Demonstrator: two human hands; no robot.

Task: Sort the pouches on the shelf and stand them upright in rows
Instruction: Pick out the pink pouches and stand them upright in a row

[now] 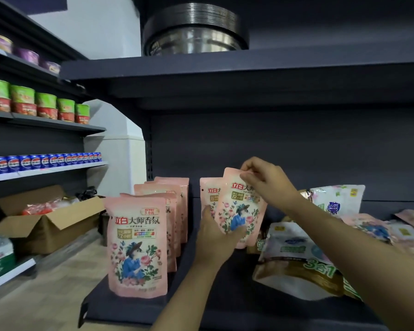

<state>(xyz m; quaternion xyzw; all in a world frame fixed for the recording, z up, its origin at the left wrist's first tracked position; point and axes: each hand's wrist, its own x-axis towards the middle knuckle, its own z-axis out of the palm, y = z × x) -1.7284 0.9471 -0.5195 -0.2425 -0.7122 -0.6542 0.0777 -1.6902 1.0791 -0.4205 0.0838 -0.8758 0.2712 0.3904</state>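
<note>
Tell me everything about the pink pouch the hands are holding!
The pink pouch looks like soft, shiny plastic, printed with red writing, roses and a figure in a blue dress and hat. It is tilted, nearly upright, over the dark shelf. The right hand pinches its top corner; the left hand grips its lower side. Another pink pouch stands just behind.
</note>
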